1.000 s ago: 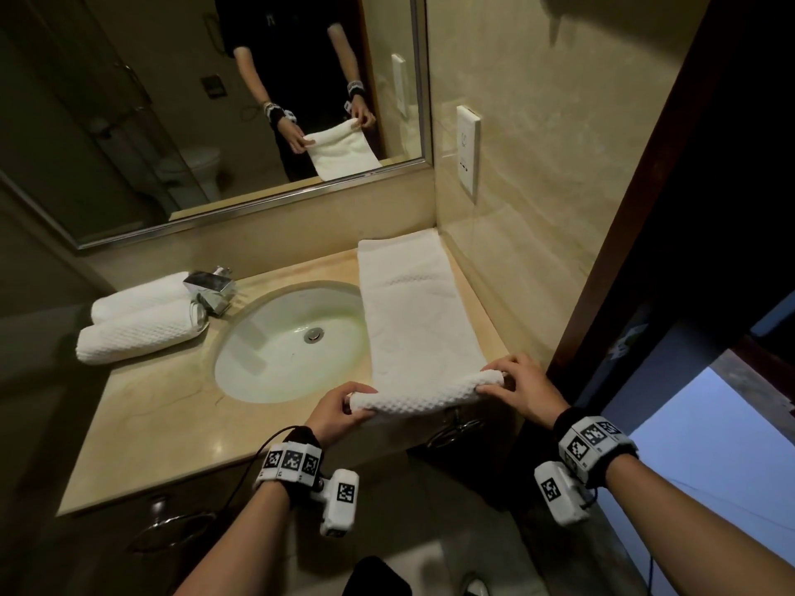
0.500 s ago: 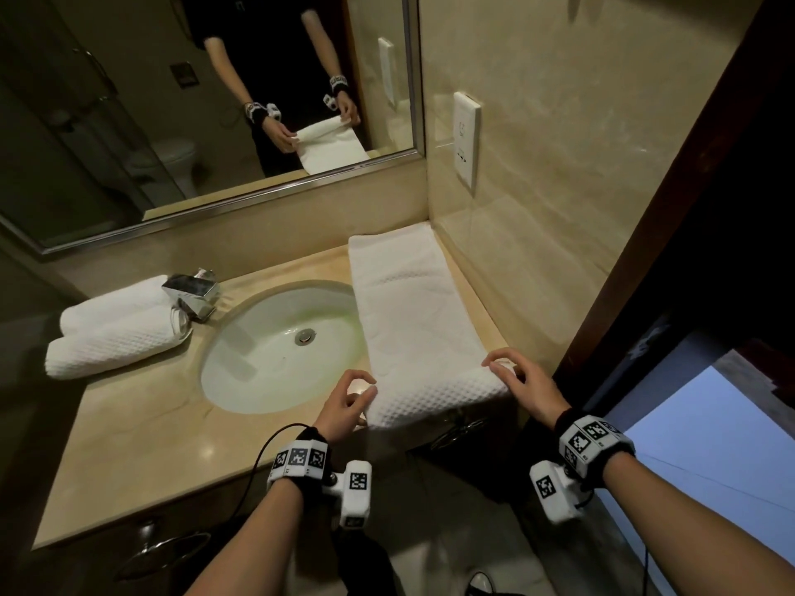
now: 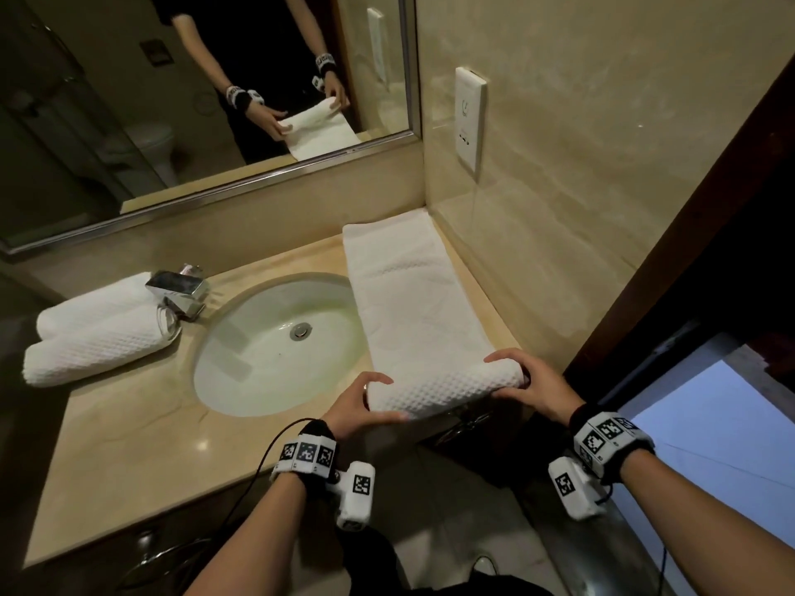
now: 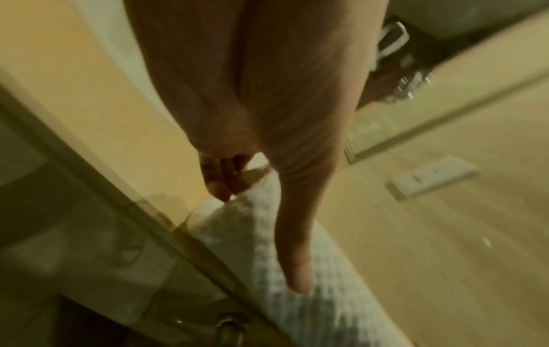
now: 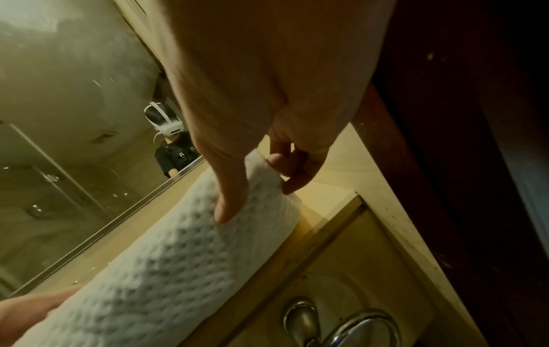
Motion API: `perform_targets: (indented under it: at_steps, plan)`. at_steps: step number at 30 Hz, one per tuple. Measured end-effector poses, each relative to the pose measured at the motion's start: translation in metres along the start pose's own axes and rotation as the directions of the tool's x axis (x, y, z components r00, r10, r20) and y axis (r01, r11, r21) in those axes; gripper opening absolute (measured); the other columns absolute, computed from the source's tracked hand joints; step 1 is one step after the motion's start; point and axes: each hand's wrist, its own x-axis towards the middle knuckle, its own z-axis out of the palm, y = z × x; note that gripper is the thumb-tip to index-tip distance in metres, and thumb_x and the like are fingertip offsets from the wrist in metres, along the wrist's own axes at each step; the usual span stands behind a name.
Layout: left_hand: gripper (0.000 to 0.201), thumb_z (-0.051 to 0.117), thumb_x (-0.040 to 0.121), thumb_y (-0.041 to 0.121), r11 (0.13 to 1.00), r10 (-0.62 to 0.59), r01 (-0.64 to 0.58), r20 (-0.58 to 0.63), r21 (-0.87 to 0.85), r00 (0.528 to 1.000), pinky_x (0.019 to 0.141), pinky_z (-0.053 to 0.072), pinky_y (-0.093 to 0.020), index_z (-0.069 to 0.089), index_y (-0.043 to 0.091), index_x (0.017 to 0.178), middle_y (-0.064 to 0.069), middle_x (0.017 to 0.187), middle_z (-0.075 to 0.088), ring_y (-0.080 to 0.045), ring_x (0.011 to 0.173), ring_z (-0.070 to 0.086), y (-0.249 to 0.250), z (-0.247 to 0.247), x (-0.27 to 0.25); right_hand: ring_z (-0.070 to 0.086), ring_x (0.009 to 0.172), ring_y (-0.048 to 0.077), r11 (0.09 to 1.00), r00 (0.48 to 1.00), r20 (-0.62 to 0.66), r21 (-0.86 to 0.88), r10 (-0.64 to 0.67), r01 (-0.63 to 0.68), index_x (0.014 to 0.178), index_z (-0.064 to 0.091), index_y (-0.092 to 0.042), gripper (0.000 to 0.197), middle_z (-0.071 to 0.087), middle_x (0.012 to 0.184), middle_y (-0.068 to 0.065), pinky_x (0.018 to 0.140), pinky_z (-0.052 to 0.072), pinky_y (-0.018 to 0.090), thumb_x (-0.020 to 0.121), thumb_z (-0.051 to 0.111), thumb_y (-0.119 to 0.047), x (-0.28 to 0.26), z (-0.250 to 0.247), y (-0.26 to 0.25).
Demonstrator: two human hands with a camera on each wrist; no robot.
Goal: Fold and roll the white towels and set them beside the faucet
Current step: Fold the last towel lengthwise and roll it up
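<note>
White waffle-weave towel (image 3: 430,337), lying folded along the surface (image 3: 129,423) right of the sink (image 3: 275,346), re-gripped at each end of its thicker near-edge roll by left hand (image 3: 352,406) and right hand (image 3: 533,385) after a brief let-go, readying another turn.

Dim bathroom: framed mirror (image 3: 206,122) above the beige table (image 3: 129,432); wall socket (image 3: 471,118) right of mirror; dark door frame (image 3: 688,217) farther right.
</note>
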Motion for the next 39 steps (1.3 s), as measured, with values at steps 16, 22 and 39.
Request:
perform_targets:
  at_steps: [16,22,39]
  plan:
    - [0.041,0.067,0.082,0.047,0.997,-0.070,0.071,-0.078,0.006,0.995,0.074,0.048,-0.021,0.059,0.016,0.108,-0.002,0.095,0.064,-0.018,0.087,0.059,-0.020,-0.004,0.010,0.066,0.097,0.012,0.987,0.980,-0.125,0.064,0.156,-0.149,0.103,0.067,-0.020,0.055,0.072,0.101,-0.007,0.088,0.052,0.031,0.069,0.069,-0.063,0.018,0.009,0.010]
    - [0.038,0.059,0.091,0.045,0.904,-0.400,0.352,-0.183,-0.243,0.898,0.062,0.048,-0.030,0.052,0.013,0.110,-0.005,0.065,0.056,-0.016,0.057,0.054,-0.029,-0.001,0.020,0.054,0.118,0.027,0.920,0.900,-0.199,0.038,0.388,-0.389,0.130,0.053,-0.007,0.064,0.060,0.124,0.011,0.095,0.043,0.030,0.086,0.063,-0.053,0.049,0.029,0.001]
    - [0.010,0.062,0.090,0.021,0.964,0.138,-0.033,-0.390,0.263,0.911,0.086,0.045,-0.027,0.061,0.031,0.093,0.007,0.107,0.051,-0.016,0.099,0.054,-0.017,0.011,0.030,0.047,0.125,0.014,0.803,0.955,0.003,-0.540,-0.295,0.250,0.134,0.050,-0.036,0.066,0.054,0.133,-0.006,0.105,0.042,0.042,0.075,0.079,-0.031,0.046,0.047,0.029]
